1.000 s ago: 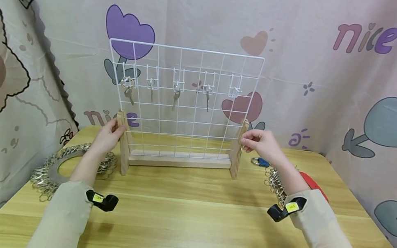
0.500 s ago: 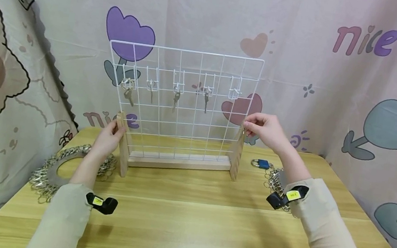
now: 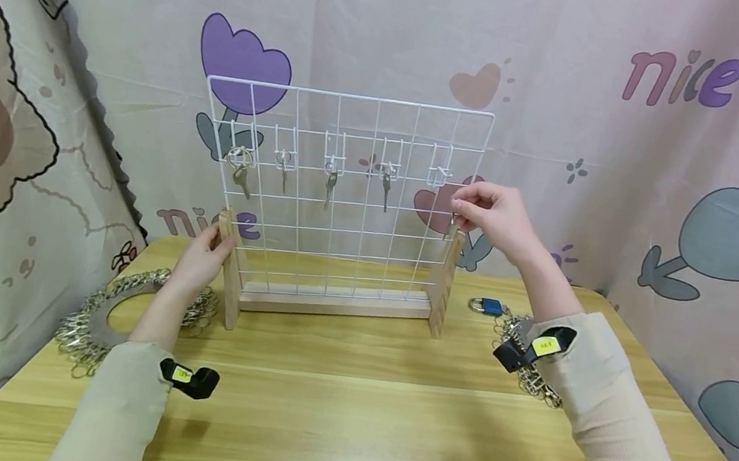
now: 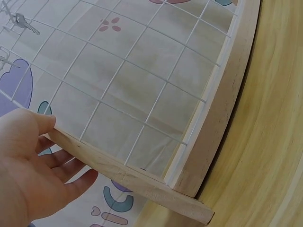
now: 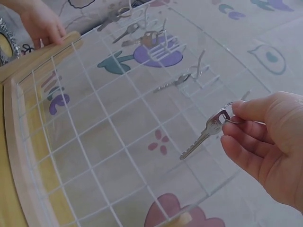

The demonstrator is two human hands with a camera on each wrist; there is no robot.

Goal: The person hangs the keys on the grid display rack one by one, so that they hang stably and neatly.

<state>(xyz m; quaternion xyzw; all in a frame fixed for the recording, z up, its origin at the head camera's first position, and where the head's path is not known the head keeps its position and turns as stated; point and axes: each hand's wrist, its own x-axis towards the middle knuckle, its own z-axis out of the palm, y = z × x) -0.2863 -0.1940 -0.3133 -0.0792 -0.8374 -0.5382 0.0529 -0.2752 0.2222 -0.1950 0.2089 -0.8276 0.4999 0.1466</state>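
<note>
My left hand (image 3: 201, 260) grips the top of the left wooden upright (image 4: 128, 179) of a white wire grid rack (image 3: 351, 95), thumb on one side and fingers behind. Near the rack's right side, my right hand (image 3: 492, 213) pinches a key ring (image 5: 235, 122) between thumb and forefinger. From that ring a silver key (image 5: 207, 135) hangs in front of the grid. The rightmost hook (image 3: 440, 172), just up and left of this hand, bears no key. Several keys hang on the other hooks, among them a key (image 3: 330, 189) at the middle.
A large hoop (image 3: 88, 327) strung with many metal rings lies on the table (image 3: 345, 427) at the left. On the right are a blue padlock (image 3: 491, 307) and a cluster of metal rings (image 3: 540, 388), partly under the right forearm. A patterned curtain (image 3: 394, 26) stands behind.
My right hand has risen along the rack's right upright with the key, and moved slightly left toward the rightmost hook. My left hand has stayed on the left upright.
</note>
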